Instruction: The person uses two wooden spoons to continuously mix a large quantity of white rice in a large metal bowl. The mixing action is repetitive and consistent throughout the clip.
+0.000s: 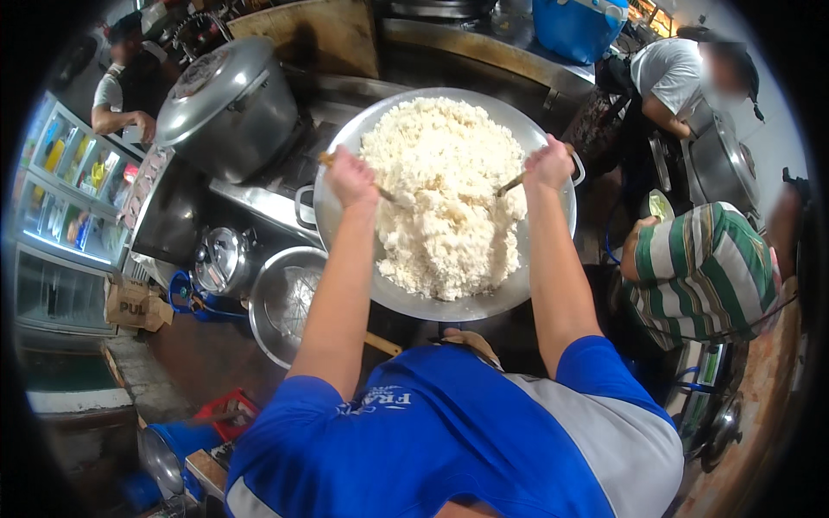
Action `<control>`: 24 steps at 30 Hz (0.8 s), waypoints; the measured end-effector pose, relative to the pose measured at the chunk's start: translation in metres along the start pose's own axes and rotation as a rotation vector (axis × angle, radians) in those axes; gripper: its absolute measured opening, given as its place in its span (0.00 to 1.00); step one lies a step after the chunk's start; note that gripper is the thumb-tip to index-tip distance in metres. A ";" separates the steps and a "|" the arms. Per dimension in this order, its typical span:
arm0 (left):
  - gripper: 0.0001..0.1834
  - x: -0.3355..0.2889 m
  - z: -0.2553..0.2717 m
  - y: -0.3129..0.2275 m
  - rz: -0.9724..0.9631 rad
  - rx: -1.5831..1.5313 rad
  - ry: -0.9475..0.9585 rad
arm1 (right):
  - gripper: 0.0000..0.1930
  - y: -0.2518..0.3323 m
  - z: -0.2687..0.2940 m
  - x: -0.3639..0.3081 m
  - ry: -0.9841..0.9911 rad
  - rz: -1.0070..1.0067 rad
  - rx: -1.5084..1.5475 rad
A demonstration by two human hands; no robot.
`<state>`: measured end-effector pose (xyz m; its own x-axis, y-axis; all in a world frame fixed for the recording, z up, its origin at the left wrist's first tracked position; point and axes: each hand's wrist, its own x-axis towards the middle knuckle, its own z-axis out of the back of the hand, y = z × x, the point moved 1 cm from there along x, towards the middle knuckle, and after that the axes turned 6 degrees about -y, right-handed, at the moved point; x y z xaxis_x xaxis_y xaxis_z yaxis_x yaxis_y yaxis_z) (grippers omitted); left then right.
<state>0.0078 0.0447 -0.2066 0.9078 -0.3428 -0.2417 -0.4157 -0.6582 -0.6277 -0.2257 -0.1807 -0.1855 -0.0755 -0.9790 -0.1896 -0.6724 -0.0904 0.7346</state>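
A mound of white rice (445, 194) fills a large round metal pan (341, 246) with loop handles on its sides. Over the pan's left side, my left hand (352, 179) is closed around a wooden-handled tool (385, 194), its far end buried in the rice. My right hand (548, 166), at the right rim, grips a second wooden-handled tool (509, 185) that also runs into the rice. Because both working ends are covered, their shape cannot be made out. The rice is broken up and lumpy between the two tools, with a taller heap behind.
Left of the pan stand a big lidded pot (229, 112), a smaller lidded pot (222, 262) and a metal basin (275, 302). A blue cooler (577, 30) sits at the back right. People are nearby: one far left, one back right, one in a striped shirt (708, 268) at right.
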 end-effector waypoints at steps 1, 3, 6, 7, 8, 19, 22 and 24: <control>0.20 -0.009 -0.032 -0.002 -0.031 0.085 0.049 | 0.13 0.006 -0.025 -0.012 0.105 0.044 -0.010; 0.20 -0.017 -0.064 -0.012 -0.087 0.129 0.141 | 0.15 0.022 -0.054 -0.039 0.257 0.115 -0.087; 0.17 -0.027 -0.112 -0.042 -0.120 0.147 0.241 | 0.17 0.076 -0.109 -0.059 0.417 0.227 -0.105; 0.15 -0.030 -0.131 -0.055 -0.117 0.130 0.271 | 0.17 0.090 -0.123 -0.064 0.491 0.240 -0.120; 0.16 -0.031 -0.145 -0.068 -0.143 0.100 0.306 | 0.16 0.102 -0.132 -0.067 0.563 0.254 -0.142; 0.18 0.054 -0.084 -0.151 -0.366 0.316 0.259 | 0.17 0.130 -0.036 0.047 0.460 0.289 -0.230; 0.17 0.091 0.012 -0.060 -0.318 0.006 0.164 | 0.16 0.041 0.018 0.068 0.102 0.205 0.064; 0.18 0.084 0.011 -0.018 -0.121 -0.152 0.111 | 0.15 -0.010 0.022 0.065 -0.079 0.044 0.107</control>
<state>0.0926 0.0351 -0.2242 0.9435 -0.3208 -0.0832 -0.3149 -0.7897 -0.5264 -0.2395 -0.2398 -0.2195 -0.1619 -0.9637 -0.2123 -0.7414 -0.0232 0.6707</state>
